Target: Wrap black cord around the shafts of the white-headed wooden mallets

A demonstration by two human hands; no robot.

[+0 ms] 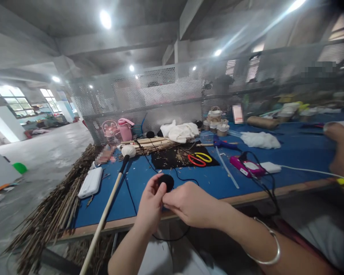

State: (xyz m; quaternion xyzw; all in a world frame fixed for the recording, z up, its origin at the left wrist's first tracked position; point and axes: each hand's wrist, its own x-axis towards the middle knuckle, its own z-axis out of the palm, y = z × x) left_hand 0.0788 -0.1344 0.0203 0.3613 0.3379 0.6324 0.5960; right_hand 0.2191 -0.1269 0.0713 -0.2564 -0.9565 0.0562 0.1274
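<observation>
Near the table's front edge, my left hand (151, 198) is closed on a round black ball (166, 183), with the thumb and fingers around its left side. My right hand (189, 202) meets it from the right, its fingers pinched together just below the ball; what they hold is too small or hidden to name. A black cord (186, 180) lies on the table behind the hands. Left of them a long wooden stick (105, 212) leans over the table edge, topped by a black wrap and a white bulb (129, 151).
The blue table (140, 191) holds red-and-yellow scissors (199, 159) on black cloth, a white power bank (90, 182), a magenta device (246, 167), a blue glue gun (225, 143) and white cloth (180, 131). Dry stalks (57, 202) lie left. Another person's hand (342, 145) shows at right.
</observation>
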